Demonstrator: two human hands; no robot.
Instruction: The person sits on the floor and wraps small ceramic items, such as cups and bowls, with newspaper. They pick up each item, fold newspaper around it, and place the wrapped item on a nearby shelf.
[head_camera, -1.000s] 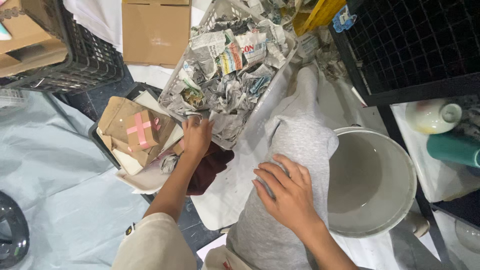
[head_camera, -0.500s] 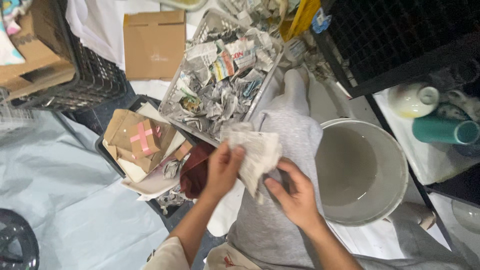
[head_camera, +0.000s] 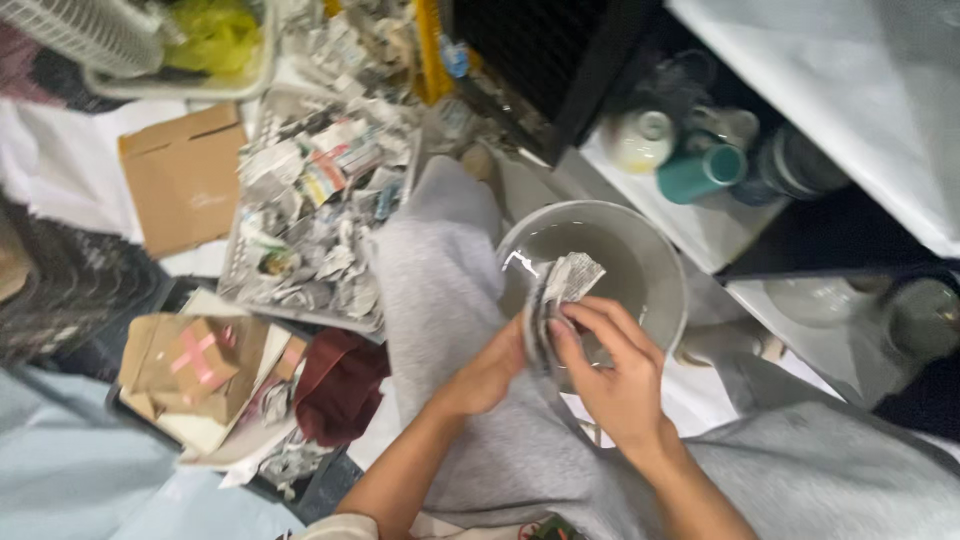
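Note:
A crumpled piece of newspaper (head_camera: 562, 290) is held between both hands at the near rim of a white bucket (head_camera: 660, 265) that has grey water in it. My left hand (head_camera: 492, 368) grips the paper's lower left side. My right hand (head_camera: 610, 370) pinches it from the right, fingers curled over the bucket's edge. Both hands rest above my grey-trousered leg (head_camera: 440, 290). A white basket (head_camera: 320, 205) full of crumpled newspaper stands to the left of the leg.
A flat brown cardboard box (head_camera: 185, 175) lies left of the basket. A tray with a small box taped with a pink cross (head_camera: 195, 358) and a dark red cloth (head_camera: 340, 385) sits at lower left. A teal cup (head_camera: 700, 172) and white cup (head_camera: 635, 140) stand on a shelf.
My left hand took a piece of newspaper out of the basket and brought it right. Both hands now hold it at the bucket's rim. The view swung towards the bucket.

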